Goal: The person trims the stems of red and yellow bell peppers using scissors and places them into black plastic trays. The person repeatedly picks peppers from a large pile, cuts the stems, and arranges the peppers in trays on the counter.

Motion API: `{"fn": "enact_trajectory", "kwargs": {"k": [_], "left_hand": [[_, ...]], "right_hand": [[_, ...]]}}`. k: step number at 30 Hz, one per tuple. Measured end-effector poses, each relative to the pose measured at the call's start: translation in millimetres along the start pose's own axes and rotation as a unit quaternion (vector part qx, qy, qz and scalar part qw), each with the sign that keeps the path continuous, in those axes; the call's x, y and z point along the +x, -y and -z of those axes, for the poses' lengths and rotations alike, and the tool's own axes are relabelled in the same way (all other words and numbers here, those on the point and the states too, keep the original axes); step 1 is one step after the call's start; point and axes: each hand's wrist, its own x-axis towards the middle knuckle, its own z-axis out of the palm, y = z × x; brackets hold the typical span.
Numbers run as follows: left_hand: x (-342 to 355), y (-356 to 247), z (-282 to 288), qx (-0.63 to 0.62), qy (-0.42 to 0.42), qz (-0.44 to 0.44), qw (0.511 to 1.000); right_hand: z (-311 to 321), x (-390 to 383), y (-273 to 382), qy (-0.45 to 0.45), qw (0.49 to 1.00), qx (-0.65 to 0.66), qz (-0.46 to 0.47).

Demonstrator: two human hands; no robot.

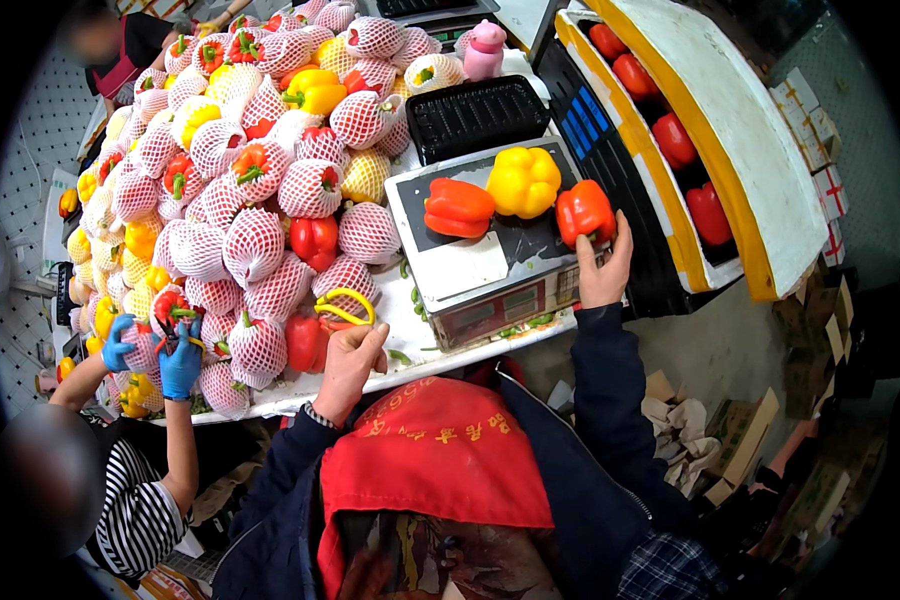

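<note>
Red pepper (584,212) sits at the scale's (470,268) right edge, your right hand (604,268) closed lightly on it. Your left hand (347,362) grips yellow scissors (346,306) near the desk (410,330) front. Release carelessly and, in all likelihood, the pepper rolls off.

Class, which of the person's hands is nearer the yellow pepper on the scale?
Right. The right hand grips a red pepper beside the yellow pepper; the left hand is below the scale.

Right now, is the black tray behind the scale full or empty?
Empty. The black tray shows only its bare ribbed bottom; the loose peppers sit on the scale in front of it, not in it.
</note>
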Motion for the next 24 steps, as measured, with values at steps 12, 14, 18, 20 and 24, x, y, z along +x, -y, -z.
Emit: {"fn": "enact_trajectory", "kwargs": {"k": [12,14,18,20,24], "left_hand": [[-6.5,8.1,4.3,-0.036,-0.024,-0.001,0.999],[-7.7,7.6,3.6,-0.044,-0.029,0.008,0.999],[-9.0,8.0,0.7,-0.079,-0.048,0.017,0.996],[-9.7,7.5,-0.3,-0.087,-0.055,0.015,0.995],[-8.6,9.3,-0.1,-0.102,-0.059,0.013,0.993]], "right_hand": [[20.6,-6.8,-8.8,-0.072,0.995,0.007,-0.070],[20.7,-0.4,-11.6,-0.070,0.994,0.004,-0.084],[19.7,8.4,-11.5,-0.063,0.995,0.011,-0.077],[18.9,12.0,-8.1,-0.059,0.995,0.013,-0.074],[16.0,20.2,-7.1,-0.044,0.996,0.027,-0.073]]}}
